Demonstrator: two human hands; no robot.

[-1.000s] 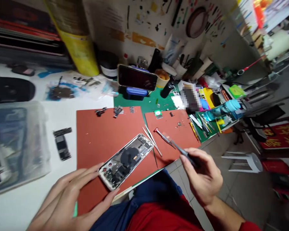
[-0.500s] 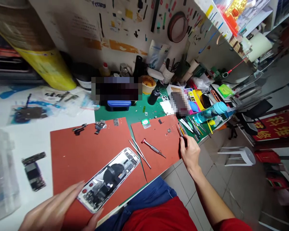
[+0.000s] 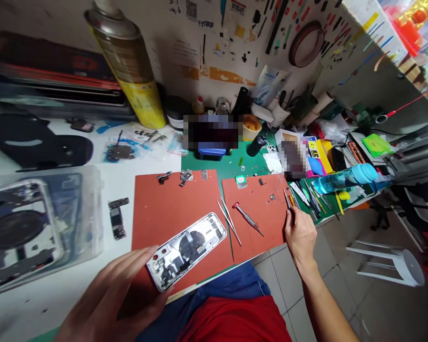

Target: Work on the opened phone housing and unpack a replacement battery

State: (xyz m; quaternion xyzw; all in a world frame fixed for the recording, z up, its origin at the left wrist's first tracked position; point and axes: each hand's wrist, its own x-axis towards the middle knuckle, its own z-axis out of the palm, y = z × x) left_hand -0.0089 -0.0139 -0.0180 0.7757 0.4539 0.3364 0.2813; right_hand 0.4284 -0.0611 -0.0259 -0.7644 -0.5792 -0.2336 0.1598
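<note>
An opened phone point(image 3: 189, 247) with its silver frame and inner parts exposed lies on the left red mat point(image 3: 164, 204). My left hand point(image 3: 114, 294) grips its near end, thumb on one side and fingers on the other. My right hand point(image 3: 300, 235) rests at the right edge of the right red mat point(image 3: 260, 209). Its fingertips pinch a thin dark screwdriver point(image 3: 288, 204) beside a row of tools. A red-tipped screwdriver point(image 3: 248, 218) and tweezers point(image 3: 228, 221) lie between my hands.
A clear plastic box point(image 3: 39, 223) with phone parts sits at the left, a small circuit board point(image 3: 117, 218) beside it. A tall yellow spray can point(image 3: 131, 61) stands at the back. A blue bottle point(image 3: 342, 178) lies among clutter on the right. A white stool point(image 3: 388, 261) stands on the floor.
My right hand moved from above the table edge out to the tool row at the right mat's edge, carrying the dark screwdriver. My left hand stayed on the phone.
</note>
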